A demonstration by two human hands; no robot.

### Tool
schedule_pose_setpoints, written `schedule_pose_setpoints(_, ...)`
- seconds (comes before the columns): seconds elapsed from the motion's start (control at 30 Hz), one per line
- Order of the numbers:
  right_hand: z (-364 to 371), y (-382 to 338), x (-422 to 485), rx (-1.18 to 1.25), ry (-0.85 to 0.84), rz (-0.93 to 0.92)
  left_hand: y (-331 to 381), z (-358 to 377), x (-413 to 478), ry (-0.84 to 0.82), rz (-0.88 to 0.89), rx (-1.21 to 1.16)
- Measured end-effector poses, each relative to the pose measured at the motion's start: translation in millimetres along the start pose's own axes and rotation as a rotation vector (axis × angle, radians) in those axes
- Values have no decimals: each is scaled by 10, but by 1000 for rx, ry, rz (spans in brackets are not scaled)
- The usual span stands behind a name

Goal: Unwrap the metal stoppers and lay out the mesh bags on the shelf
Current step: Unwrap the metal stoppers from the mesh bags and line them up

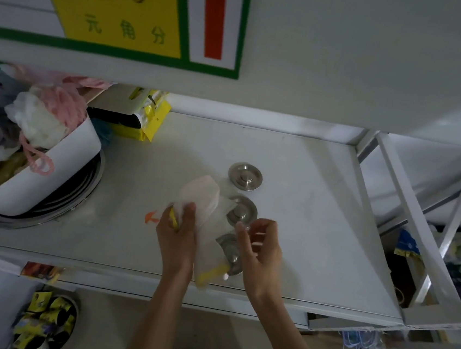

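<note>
Three round metal stoppers lie in a row on the white shelf [305, 210]. The far stopper [245, 176] is bare. White mesh partly overlaps the middle stopper [244, 210]. Under the mesh bag lies the near stopper [231, 252]. My left hand [177, 234] is shut on a bundle of white mesh bags [202, 197] with yellow trim. A mesh bag with a yellow strip [210, 274] hangs down toward the shelf's front edge. Over the near stopper hovers my right hand [261, 246], fingers curled and apart, empty.
A white bin [62, 162] full of pink and white mesh puffs leans on stacked metal rings at the left. Yellow packets [147, 120] sit at the back. An orange scrap [151, 217] lies by my left hand. A shelf frame [407, 210] bounds the right.
</note>
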State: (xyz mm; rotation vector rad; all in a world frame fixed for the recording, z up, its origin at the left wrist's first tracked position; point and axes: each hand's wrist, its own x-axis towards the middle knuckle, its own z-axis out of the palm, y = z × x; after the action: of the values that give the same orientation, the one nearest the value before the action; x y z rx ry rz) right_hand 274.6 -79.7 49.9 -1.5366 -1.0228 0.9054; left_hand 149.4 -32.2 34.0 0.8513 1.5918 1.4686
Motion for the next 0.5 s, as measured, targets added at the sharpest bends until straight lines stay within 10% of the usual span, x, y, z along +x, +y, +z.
schedule_pose_setpoints(0.27,121,23,-364,347,-169,640,-42,102,-53,410,1,-145)
schedule_pose_setpoints(0.5,187,-16,-366,307,18,221,-90,256,-207,356,28,-137)
